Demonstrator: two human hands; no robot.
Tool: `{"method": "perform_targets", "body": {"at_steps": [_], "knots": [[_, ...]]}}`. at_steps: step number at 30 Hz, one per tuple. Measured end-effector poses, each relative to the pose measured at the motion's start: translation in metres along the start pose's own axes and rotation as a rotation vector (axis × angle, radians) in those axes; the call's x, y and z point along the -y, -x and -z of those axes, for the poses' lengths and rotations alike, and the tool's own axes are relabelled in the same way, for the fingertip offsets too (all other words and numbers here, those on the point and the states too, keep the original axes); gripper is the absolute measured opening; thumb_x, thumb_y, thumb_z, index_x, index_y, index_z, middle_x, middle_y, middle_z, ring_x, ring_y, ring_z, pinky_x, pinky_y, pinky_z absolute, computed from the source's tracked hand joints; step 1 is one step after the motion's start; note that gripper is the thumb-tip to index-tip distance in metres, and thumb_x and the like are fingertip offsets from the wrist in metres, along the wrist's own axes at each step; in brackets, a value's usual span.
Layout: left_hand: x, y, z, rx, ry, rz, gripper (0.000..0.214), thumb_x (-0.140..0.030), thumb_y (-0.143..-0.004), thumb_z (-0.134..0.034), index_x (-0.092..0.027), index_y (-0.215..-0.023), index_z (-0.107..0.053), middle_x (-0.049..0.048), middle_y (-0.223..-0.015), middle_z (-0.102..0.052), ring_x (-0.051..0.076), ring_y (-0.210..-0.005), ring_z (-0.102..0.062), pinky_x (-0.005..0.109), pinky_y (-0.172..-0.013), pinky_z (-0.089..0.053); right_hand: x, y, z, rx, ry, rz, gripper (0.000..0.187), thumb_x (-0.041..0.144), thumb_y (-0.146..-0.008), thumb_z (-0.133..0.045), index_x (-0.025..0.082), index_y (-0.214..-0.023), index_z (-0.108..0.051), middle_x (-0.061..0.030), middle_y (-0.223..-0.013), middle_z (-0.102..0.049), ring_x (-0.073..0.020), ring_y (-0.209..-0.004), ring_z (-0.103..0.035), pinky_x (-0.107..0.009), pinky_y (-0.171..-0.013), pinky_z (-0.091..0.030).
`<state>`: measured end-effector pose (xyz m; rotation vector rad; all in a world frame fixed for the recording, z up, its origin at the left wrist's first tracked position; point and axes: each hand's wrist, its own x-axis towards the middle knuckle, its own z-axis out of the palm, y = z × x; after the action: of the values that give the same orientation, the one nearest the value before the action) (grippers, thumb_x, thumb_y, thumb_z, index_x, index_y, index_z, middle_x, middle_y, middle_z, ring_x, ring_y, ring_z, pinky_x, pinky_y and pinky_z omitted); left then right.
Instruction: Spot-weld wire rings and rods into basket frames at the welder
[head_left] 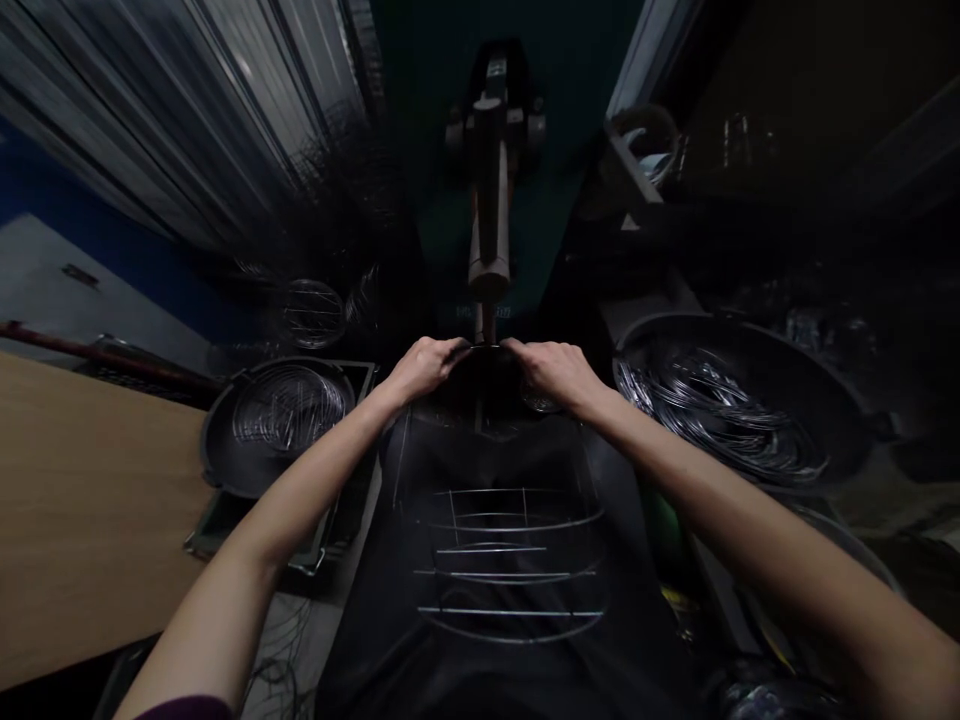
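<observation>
My left hand (431, 366) and my right hand (556, 370) grip opposite ends of a thin metal wire piece (491, 347), fingers closed around it. Its middle lies at the lower tip of a machine's upright arm (490, 240), which looks like a spot welder. Whether the tip touches the wire I cannot tell. Most of the wire piece is hidden by my fingers and the dark. Nearer to me, several curved wire racks (510, 575) with straight crossbars lie on the dark apron over my lap.
A black basin (217, 440) of round wire grids stands at the left on a metal-framed stand. At the right a wider black basin (832, 380) holds many shiny wire rings. A wooden board (90, 520) borders the left side. The dark green machine body (420, 120) rises ahead.
</observation>
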<state>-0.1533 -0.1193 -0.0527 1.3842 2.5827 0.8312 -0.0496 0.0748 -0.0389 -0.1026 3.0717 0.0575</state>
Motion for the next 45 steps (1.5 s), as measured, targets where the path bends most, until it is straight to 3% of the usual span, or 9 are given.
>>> {"method": "perform_targets", "body": {"at_steps": [8,18,25,35,45], "knots": [[0.005,-0.011,-0.001,-0.038,-0.06,-0.055,0.024,-0.028,-0.09,-0.047,-0.018,-0.102,-0.066,0.0062,-0.083,-0.07,0.015,-0.068,-0.063,0.021,-0.058,-0.036,-0.006,-0.006,0.0,-0.049,0.0,-0.018,0.044,0.019,-0.089,-0.034,0.028,-0.131,-0.041,-0.0079,-0.096,-0.067,-0.0223,-0.079,-0.063,-0.027,-0.059,-0.038],[0.009,-0.01,-0.006,-0.035,-0.315,-0.011,0.027,-0.032,-0.091,-0.043,-0.02,-0.101,-0.065,0.0061,-0.075,-0.067,0.015,-0.061,-0.058,0.023,-0.052,-0.027,-0.007,-0.006,0.0,-0.033,-0.04,-0.037,0.039,0.026,-0.092,-0.03,0.029,-0.129,-0.043,-0.0076,-0.096,-0.067,-0.0223,-0.08,-0.063,-0.027,-0.062,-0.038],[0.005,0.0,0.003,-0.019,-0.105,0.066,0.031,-0.037,-0.092,-0.038,-0.018,-0.092,-0.063,0.0032,-0.065,-0.06,0.013,-0.054,-0.05,0.023,-0.054,-0.029,-0.005,-0.01,0.001,-0.051,-0.051,-0.047,0.035,0.032,-0.095,-0.026,0.021,-0.118,-0.05,-0.0105,-0.091,-0.067,-0.023,-0.08,-0.063,-0.026,-0.062,-0.038],[0.01,0.001,0.001,-0.056,-0.058,0.065,0.028,-0.034,-0.091,-0.042,-0.017,-0.093,-0.064,0.0026,-0.062,-0.058,0.013,-0.053,-0.05,0.023,-0.053,-0.028,-0.01,-0.012,-0.001,-0.067,-0.182,-0.087,0.041,0.043,-0.096,-0.023,0.021,-0.106,-0.056,-0.0089,-0.093,-0.067,-0.0203,-0.081,-0.063,-0.025,-0.062,-0.037],[0.016,0.007,0.006,-0.087,-0.033,0.065,0.032,-0.036,-0.091,-0.04,-0.017,-0.091,-0.065,0.0038,-0.069,-0.064,0.014,-0.058,-0.054,0.023,-0.056,-0.033,-0.006,-0.015,-0.006,-0.08,-0.286,-0.096,0.04,0.039,-0.096,-0.026,0.019,-0.1,-0.061,-0.0075,-0.096,-0.068,-0.0165,-0.083,-0.063,-0.022,-0.067,-0.038]]}}
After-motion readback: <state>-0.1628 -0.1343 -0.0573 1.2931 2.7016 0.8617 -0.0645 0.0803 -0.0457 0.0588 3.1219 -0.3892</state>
